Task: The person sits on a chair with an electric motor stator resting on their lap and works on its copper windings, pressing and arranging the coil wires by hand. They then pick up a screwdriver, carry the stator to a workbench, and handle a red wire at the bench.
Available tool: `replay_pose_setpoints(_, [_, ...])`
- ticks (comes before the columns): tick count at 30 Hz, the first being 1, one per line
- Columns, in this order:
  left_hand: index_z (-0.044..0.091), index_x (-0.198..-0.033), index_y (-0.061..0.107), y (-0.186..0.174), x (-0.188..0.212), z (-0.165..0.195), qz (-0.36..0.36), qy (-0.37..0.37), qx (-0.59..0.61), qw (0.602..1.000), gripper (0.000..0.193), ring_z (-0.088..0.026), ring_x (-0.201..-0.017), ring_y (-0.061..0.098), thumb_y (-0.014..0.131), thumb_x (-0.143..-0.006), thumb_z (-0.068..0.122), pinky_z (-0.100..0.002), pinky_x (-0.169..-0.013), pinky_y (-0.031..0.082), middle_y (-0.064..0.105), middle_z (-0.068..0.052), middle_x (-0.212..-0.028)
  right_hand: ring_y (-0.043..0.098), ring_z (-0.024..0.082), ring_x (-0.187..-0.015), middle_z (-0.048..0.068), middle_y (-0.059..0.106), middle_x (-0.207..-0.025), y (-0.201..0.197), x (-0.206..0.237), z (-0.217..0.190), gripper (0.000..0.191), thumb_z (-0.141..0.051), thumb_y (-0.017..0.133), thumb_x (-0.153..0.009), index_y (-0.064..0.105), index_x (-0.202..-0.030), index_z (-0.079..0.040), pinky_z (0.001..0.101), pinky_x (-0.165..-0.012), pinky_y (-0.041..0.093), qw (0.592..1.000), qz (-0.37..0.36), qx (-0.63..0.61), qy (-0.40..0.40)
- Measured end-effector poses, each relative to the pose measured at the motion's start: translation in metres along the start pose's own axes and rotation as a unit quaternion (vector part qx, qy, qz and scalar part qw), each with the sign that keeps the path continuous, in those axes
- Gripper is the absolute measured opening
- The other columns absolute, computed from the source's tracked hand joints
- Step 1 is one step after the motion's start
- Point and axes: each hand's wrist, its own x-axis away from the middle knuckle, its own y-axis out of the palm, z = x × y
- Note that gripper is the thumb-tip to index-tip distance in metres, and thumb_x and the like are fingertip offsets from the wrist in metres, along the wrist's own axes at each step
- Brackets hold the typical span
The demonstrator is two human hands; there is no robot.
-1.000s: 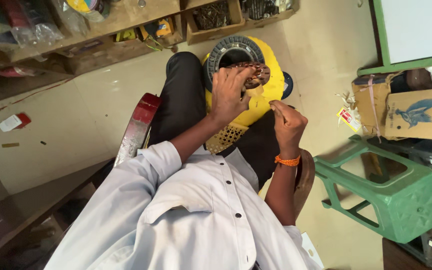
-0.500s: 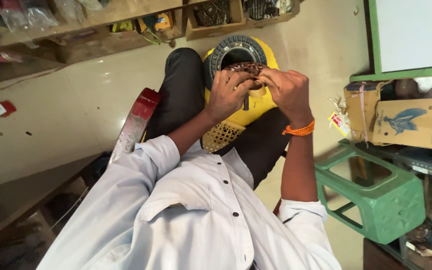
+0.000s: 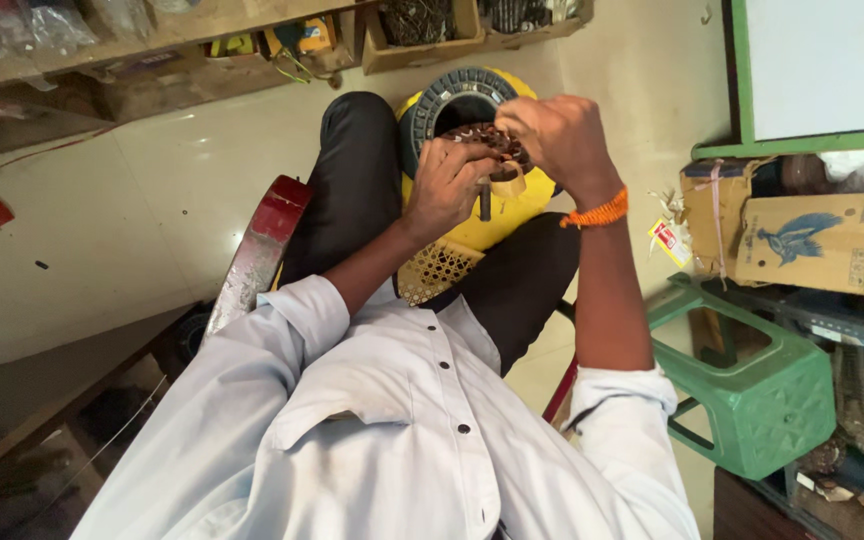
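Head view, looking down the person's front: both hands are raised over a round dark ring-shaped part [image 3: 452, 100] with copper-coloured windings, which rests on a yellow stool [image 3: 507, 215] set between the knees. Left hand [image 3: 449, 185] is curled, its fingers closed on the near side of the windings; a short dark rod-like piece [image 3: 485, 203] hangs just below them, though whether the hand grips it cannot be told. Right hand [image 3: 557, 140] is also closed, fingertips pinched at the top of the same windings, touching or nearly touching the left hand; what it pinches is too small to make out. An orange thread band [image 3: 600, 209] sits on the right wrist. Sleeves of a white buttoned shirt [image 3: 392, 420] are rolled up, and black trousers [image 3: 352, 180] cover the legs. A red-and-grey flat bar [image 3: 257, 255] leans beside the left thigh. To the right stand a green plastic stool [image 3: 762, 390] and a cardboard box [image 3: 802, 240] with a blue print. Wooden shelves [image 3: 202, 25] with assorted parts run along the top edge above the pale floor [image 3: 132, 220].
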Motion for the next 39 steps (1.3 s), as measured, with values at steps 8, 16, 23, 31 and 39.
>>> replay_pose_setpoints(8, [0.012,-0.124,0.062,-0.021,-0.020,0.006,-0.071,-0.035,0.034,0.996,0.042,-0.029,-0.108,0.054,0.078,-0.085,0.005,-0.042,-0.096,0.043,0.062,-0.005,-0.123,0.069,0.031,-0.069,0.012,0.073,-0.083,0.026,-0.013,0.033,0.015,-0.024,0.077,-0.099,0.077,-0.101,-0.010,0.0395,-0.064,0.054,0.998,-0.032,-0.052,0.029])
replay_pose_setpoints(16, [0.014,-0.136,0.057,-0.043,-0.036,0.027,-0.132,-0.084,0.028,0.987,0.069,-0.034,-0.110,0.052,0.087,-0.074,0.012,-0.046,-0.099,0.042,0.060,-0.009,-0.122,0.069,0.032,-0.070,0.013,0.072,-0.082,0.040,-0.005,0.034,0.011,-0.021,0.078,-0.099,0.077,-0.101,-0.010,0.0402,-0.064,0.054,0.997,0.026,-0.054,0.043])
replay_pose_setpoints(23, [0.017,-0.122,0.069,-0.035,-0.038,0.012,-0.143,-0.056,0.042,0.987,0.054,-0.029,-0.103,0.055,0.075,-0.074,-0.005,-0.040,-0.094,0.047,0.062,-0.004,-0.118,0.070,0.031,-0.073,0.013,0.072,-0.085,0.048,-0.002,0.034,0.012,-0.020,0.075,-0.102,0.076,-0.103,-0.008,0.0393,-0.066,0.055,0.995,0.075,-0.041,0.058])
replay_pose_setpoints(31, [0.016,-0.113,0.075,-0.030,-0.035,0.002,-0.125,-0.072,0.102,0.984,0.050,-0.027,-0.103,0.059,0.070,-0.071,-0.009,-0.037,-0.094,0.048,0.066,-0.003,-0.113,0.069,0.031,-0.068,0.014,0.072,-0.080,0.038,-0.002,0.027,0.021,-0.027,0.079,-0.096,0.077,-0.096,-0.006,0.0412,-0.063,0.052,0.988,0.029,-0.103,0.112])
replay_pose_setpoints(39, [0.016,-0.114,0.076,-0.025,-0.029,0.005,-0.099,-0.081,0.098,0.987,0.051,-0.026,-0.104,0.058,0.068,-0.071,-0.011,-0.036,-0.095,0.048,0.066,-0.003,-0.112,0.068,0.032,-0.089,0.014,0.071,-0.097,0.018,-0.020,0.022,0.016,-0.014,0.073,-0.096,0.074,-0.109,-0.005,0.0425,-0.079,0.053,0.972,-0.046,-0.213,0.085])
